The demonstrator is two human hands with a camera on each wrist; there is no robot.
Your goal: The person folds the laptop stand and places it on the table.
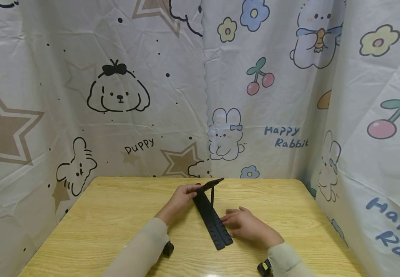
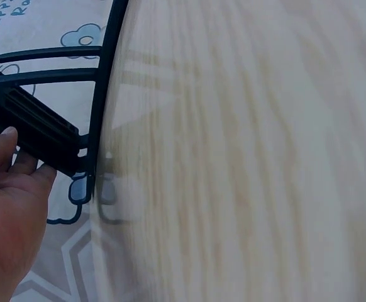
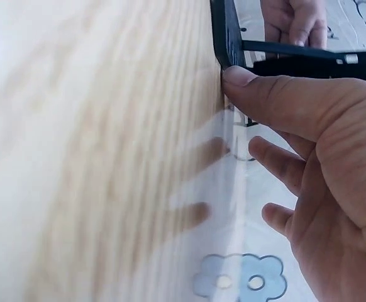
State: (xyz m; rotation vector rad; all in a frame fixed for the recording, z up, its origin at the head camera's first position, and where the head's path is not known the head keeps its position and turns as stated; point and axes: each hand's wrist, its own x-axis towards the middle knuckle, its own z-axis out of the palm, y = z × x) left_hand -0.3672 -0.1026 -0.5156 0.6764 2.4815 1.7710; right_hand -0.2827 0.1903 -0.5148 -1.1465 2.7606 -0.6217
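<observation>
A black folding stand (image 1: 207,215) lies on the table with its long notched base slanting toward me. Its upper panel (image 1: 211,185) is tilted up at the far end, propped by thin struts (image 1: 212,197). My left hand (image 1: 181,196) pinches the panel near the hinge end; in the left wrist view the thumb and fingers are at the panel's (image 2: 38,129) lower edge. Beside the base's right edge is my right hand (image 1: 246,225), fingers spread. The right wrist view shows its thumb (image 3: 265,94) touching the base (image 3: 226,31), the other fingers apart from it.
The stand is on a light wooden table (image 1: 117,215). Patterned curtains (image 1: 172,88) hang behind the table and along both sides. Small black devices sit at the left wrist (image 1: 168,249) and the right wrist (image 1: 264,268).
</observation>
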